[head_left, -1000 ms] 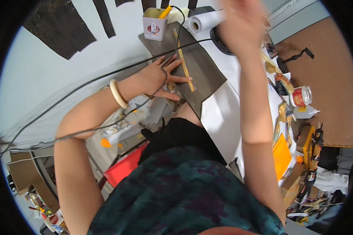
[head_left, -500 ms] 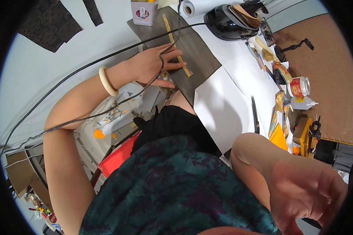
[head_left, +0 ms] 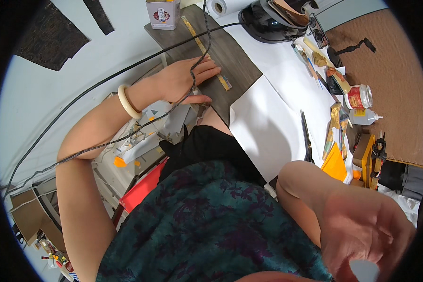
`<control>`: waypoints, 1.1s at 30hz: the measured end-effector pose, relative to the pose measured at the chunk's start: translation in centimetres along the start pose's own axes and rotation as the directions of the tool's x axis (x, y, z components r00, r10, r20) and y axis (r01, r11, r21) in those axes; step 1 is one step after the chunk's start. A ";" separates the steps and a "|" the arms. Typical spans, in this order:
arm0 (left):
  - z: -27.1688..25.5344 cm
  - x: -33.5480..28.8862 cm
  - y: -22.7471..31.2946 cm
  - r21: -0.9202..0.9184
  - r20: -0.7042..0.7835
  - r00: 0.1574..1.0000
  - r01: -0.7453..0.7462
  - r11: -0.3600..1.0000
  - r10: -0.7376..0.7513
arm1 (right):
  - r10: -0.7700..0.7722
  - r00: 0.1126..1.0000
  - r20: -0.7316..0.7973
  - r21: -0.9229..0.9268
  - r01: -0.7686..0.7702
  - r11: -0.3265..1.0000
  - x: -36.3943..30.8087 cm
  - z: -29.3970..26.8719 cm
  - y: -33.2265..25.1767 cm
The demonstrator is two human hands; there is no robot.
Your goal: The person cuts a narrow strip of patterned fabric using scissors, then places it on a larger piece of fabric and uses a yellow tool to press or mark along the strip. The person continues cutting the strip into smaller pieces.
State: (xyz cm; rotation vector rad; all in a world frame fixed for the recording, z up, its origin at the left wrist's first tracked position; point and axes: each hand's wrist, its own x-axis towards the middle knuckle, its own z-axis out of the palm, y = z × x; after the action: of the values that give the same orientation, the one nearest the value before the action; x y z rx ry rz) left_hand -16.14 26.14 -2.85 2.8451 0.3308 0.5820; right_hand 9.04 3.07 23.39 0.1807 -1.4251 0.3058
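Observation:
My left hand (head_left: pixel 185 77), below a cream bangle (head_left: pixel 125 102), lies flat at the near edge of a dark wood-grain board (head_left: pixel 242 66). Its fingers are stretched out across a narrow yellow ruler-like strip (head_left: pixel 195 35), and the thumb reaches past the board's edge. A braided grey cord (head_left: pixel 207 28) passes over the back of this hand. My right hand (head_left: pixel 369 228) is raised close to the camera at the lower right, palm side showing. Its fingers are bent and partly cut off by the dark rim, so anything in them is hidden.
White paper (head_left: pixel 263 122) covers the table, with black scissors (head_left: pixel 306 136) on it. A black steam iron (head_left: pixel 270 23) stands at the back near a tin box (head_left: pixel 163 14). Rightward are a jar (head_left: pixel 358 97), a squeeze bottle (head_left: pixel 363 117) and orange-yellow paper (head_left: pixel 334 162). A black cable (head_left: pixel 127 68) crosses leftward.
My left hand's fingers have come closer together and drawn back slightly from the strip's near end. A pale gap now shows within my curved right hand. The whole view has shifted slightly.

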 end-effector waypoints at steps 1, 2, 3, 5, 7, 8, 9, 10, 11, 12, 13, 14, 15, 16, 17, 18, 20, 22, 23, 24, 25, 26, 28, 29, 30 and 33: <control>-0.3 1.1 0.1 -0.030 0.034 0.999 -0.016 0.999 0.017 | 0.010 0.998 -0.055 -0.154 -0.018 0.988 -1.7 0.3 0.6; -0.1 1.5 0.1 -0.045 0.028 0.999 -0.031 0.998 0.032 | 0.029 0.993 -0.117 -0.283 -0.062 0.957 -3.4 0.4 1.8; 0.1 1.1 0.0 -0.054 0.017 1.000 -0.021 0.998 0.022 | 0.058 0.983 -0.177 -0.376 -0.122 0.919 -5.2 0.4 3.5; 0.7 0.7 -0.4 -0.067 -0.012 1.000 -0.020 0.998 0.020 | 0.447 0.864 -0.232 -0.674 -0.474 0.566 -9.7 -2.3 6.7; 1.3 0.4 -0.7 -0.068 -0.041 0.999 -0.029 0.997 0.026 | 0.782 0.547 -0.300 -0.700 -0.683 0.209 -13.8 -4.4 11.5; 1.4 0.6 -0.7 -0.054 -0.065 0.997 -0.036 0.998 0.032 | 0.858 0.419 -0.296 -0.696 -0.710 0.107 -16.8 -5.3 12.8; 1.4 0.6 -0.5 -0.041 -0.089 0.995 -0.039 0.998 0.035 | 0.875 0.352 -0.332 -0.726 -0.687 0.001 -19.5 -5.9 13.6; 1.3 0.5 -0.4 -0.024 -0.112 0.993 -0.035 0.999 0.032 | 0.895 0.327 -0.303 -0.775 -0.632 -0.031 -21.3 -6.1 14.0; 1.2 0.4 -0.2 -0.024 -0.109 0.994 -0.020 1.000 0.017 | 0.916 0.262 -0.302 -0.797 -0.597 -0.092 -21.8 -5.8 14.1; 1.0 0.5 0.0 -0.025 -0.106 0.994 -0.007 1.000 0.004 | 0.912 0.262 -0.316 -0.801 -0.589 -0.108 -22.3 -5.7 14.2; 0.9 0.5 0.0 -0.026 -0.102 0.995 0.005 1.000 -0.008 | 0.907 0.262 -0.331 -0.804 -0.581 -0.126 -22.8 -5.6 14.3; 0.9 0.5 0.0 -0.026 -0.100 0.995 0.012 1.000 -0.014 | 0.906 0.274 -0.323 -0.800 -0.591 -0.106 -23.5 -5.8 14.4; 1.0 0.5 -0.1 -0.027 -0.096 0.995 0.018 0.999 -0.020 | 0.905 0.287 -0.315 -0.795 -0.600 -0.087 -24.1 -6.0 14.5; 1.1 0.5 -0.2 -0.027 -0.093 0.995 0.024 0.999 -0.026 | 0.903 0.299 -0.308 -0.790 -0.610 -0.068 -24.5 -6.1 14.6; 1.1 0.5 -0.2 -0.026 -0.082 0.996 0.035 0.999 -0.037 | 0.897 0.329 -0.295 -0.806 -0.590 -0.049 -24.4 -6.0 14.5; 1.2 0.4 -0.3 -0.025 -0.072 0.996 0.047 0.999 -0.049 | 0.890 0.359 -0.282 -0.821 -0.571 -0.030 -24.2 -5.8 14.3; 1.3 0.4 -0.3 -0.009 -0.067 0.996 0.062 0.998 -0.063 | 0.883 0.391 -0.261 -0.845 -0.535 -0.012 -23.9 -5.5 13.9; 1.7 0.4 -0.3 0.020 -0.081 0.994 0.071 0.997 -0.069 | 0.885 0.395 -0.245 -0.863 -0.505 -0.014 -23.9 -5.4 13.6; 1.6 0.5 -0.2 0.039 -0.075 0.995 0.067 0.997 -0.064 | 0.882 0.424 -0.206 -0.892 -0.452 0.009 -23.9 -5.5 13.5; 1.4 0.5 0.0 0.059 -0.069 0.996 0.064 0.996 -0.059 | 0.877 0.451 -0.164 -0.918 -0.396 0.031 -24.0 -5.6 13.5; 1.2 0.6 0.2 0.078 -0.063 0.996 0.060 0.995 -0.055 | 0.872 0.475 -0.121 -0.940 -0.338 0.054 -24.1 -5.7 13.5; 1.2 0.7 0.2 0.084 -0.063 0.997 0.057 0.995 -0.051 | 0.872 0.481 -0.094 -0.950 -0.305 0.066 -24.1 -5.7 13.5; 1.3 0.7 0.3 0.096 -0.063 0.997 0.050 0.994 -0.045 | 0.871 0.489 -0.039 -0.967 -0.238 0.090 -24.1 -5.8 13.4; 1.2 0.7 0.3 0.096 -0.064 0.997 0.050 0.994 -0.044 | 0.888 0.459 -0.023 -0.974 -0.209 0.083 -24.0 -5.8 13.4; 1.2 0.7 0.3 0.097 -0.065 0.997 0.050 0.994 -0.044 | 0.904 0.428 -0.007 -0.981 -0.179 0.077 -23.8 -5.6 13.3; 1.3 0.7 0.5 0.100 -0.070 0.996 0.061 0.993 -0.054 | 0.920 0.390 0.050 -0.992 -0.085 0.089 -23.9 -5.7 13.3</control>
State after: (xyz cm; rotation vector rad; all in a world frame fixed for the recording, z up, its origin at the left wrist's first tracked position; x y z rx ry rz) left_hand -14.94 25.62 -3.63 2.9070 0.4655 0.6691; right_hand 7.47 14.98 -1.78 -1.5521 -2.2353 -0.0070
